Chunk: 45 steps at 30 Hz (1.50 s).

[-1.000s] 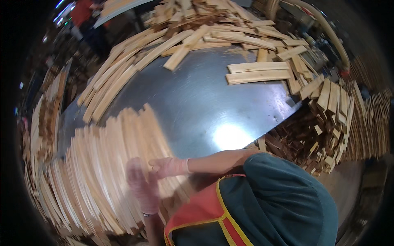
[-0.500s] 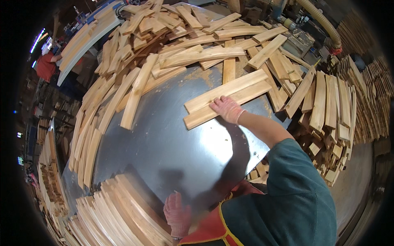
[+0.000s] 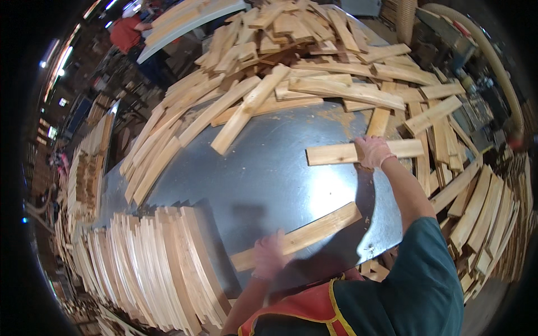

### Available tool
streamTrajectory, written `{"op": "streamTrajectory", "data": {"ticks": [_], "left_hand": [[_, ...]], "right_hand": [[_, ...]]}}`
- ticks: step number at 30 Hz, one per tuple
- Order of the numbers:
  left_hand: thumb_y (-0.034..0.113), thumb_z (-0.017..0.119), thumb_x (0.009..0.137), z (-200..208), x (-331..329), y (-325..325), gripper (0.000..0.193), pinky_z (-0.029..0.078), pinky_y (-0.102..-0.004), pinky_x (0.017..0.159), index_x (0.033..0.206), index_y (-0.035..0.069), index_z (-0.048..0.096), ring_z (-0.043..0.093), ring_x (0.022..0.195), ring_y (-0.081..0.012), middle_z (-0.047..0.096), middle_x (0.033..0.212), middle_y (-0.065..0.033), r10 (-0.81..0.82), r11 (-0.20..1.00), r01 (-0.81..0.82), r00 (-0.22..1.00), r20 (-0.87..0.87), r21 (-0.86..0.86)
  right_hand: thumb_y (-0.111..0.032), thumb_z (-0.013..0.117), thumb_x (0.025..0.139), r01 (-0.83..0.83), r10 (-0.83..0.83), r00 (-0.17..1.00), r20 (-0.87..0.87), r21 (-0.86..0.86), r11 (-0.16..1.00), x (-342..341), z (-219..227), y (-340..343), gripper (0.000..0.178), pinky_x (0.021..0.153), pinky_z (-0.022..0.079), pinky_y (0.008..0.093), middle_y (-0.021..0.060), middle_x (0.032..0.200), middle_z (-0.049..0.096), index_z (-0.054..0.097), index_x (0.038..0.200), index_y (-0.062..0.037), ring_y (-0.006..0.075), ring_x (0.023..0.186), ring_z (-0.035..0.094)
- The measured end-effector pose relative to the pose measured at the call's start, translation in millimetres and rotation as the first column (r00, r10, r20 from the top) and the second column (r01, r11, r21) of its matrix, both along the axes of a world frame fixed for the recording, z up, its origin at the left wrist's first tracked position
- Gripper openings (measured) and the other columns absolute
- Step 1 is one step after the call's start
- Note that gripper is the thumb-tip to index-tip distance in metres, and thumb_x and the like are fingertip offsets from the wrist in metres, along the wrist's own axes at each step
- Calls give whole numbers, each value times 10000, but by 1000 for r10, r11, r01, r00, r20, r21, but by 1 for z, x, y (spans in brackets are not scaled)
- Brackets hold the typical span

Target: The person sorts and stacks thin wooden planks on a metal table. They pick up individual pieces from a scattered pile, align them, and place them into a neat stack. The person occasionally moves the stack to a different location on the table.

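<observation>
My right hand (image 3: 374, 152), in a pale pinkish glove, grips a short wooden board (image 3: 330, 155) across its middle, near the far right of the dark metal tabletop. Closer to my body, my left hand (image 3: 270, 256), in a similar glove and smeared by motion, is closed over the left part of a second wooden board (image 3: 322, 228). That board slants up to the right. Just left of it stands a row of boards (image 3: 162, 263) packed side by side on edge.
A big loose heap of boards (image 3: 297, 28) covers the far side of the metal table (image 3: 246, 179). More boards (image 3: 479, 215) are stacked at the right, near a ribbed hose (image 3: 499, 67). Far left, a person in a red shirt (image 3: 126, 33) stands at another table.
The two boards lying together under my right hand are now apart. One is at my left hand, near my body; my right hand holds the other. The view has turned left.
</observation>
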State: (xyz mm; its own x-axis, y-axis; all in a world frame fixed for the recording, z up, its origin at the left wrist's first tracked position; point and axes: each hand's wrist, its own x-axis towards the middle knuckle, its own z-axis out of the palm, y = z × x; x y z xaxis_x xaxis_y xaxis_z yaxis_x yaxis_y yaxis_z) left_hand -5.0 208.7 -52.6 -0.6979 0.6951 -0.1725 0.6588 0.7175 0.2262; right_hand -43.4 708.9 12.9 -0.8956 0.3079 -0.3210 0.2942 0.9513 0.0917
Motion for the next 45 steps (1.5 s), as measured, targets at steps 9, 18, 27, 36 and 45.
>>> {"op": "streamTrajectory", "data": {"ticks": [9, 18, 27, 36, 45], "left_hand": [[299, 739, 965, 27, 42, -124, 467, 532, -328, 802, 1336, 26, 662, 660, 892, -179, 691, 979, -57, 482, 523, -841, 428, 765, 140], [412, 773, 891, 59, 50, -203, 693, 443, -498, 1101, 1451, 50, 586, 559, 1309, -340, 616, 1394, -148, 611, 791, -605, 776, -156, 89], [388, 790, 812, 46, 19, -210, 889, 247, -609, 1267, 1578, 90, 451, 326, 1545, -428, 404, 1637, -178, 598, 773, -632, 755, -269, -53], [347, 861, 775, 42, -131, -54, 946, 359, -589, 1205, 1582, 75, 452, 396, 1501, -431, 484, 1558, -200, 349, 935, -355, 906, -238, 19], [425, 869, 773, 22, -382, 98, 1024, 379, -511, 1187, 1616, 87, 395, 449, 1452, -396, 503, 1524, -178, 286, 948, -316, 903, -320, -46]], "right_hand": [[-686, 707, 824, 185, -210, 975, 74, -793, 580, 5, -13, -175, 887, 1012, 527, 439, 291, 1224, 721, 638, 1351, 24, 390, 1151, 701], [-515, 517, 1035, 7, 238, 963, 129, -892, 453, -12, -53, -524, 645, 1098, 487, 500, 322, 1375, 644, 597, 1447, -25, 448, 1282, 640], [-366, 666, 947, 6, 357, 933, 39, -996, 92, -72, -100, -409, 375, 840, 544, 396, 98, 1015, 647, 630, 1199, -90, 241, 896, 661], [-374, 740, 864, 185, -214, 941, -262, -130, 974, -185, 10, 1, 729, 1126, 498, 455, 202, 1435, 624, 520, 1482, -56, 381, 1340, 603], [-358, 775, 828, 112, -100, 961, 256, -33, 993, -204, 54, 60, 695, 1034, 548, 451, 208, 1207, 743, 553, 1409, -49, 370, 1177, 706]]}}
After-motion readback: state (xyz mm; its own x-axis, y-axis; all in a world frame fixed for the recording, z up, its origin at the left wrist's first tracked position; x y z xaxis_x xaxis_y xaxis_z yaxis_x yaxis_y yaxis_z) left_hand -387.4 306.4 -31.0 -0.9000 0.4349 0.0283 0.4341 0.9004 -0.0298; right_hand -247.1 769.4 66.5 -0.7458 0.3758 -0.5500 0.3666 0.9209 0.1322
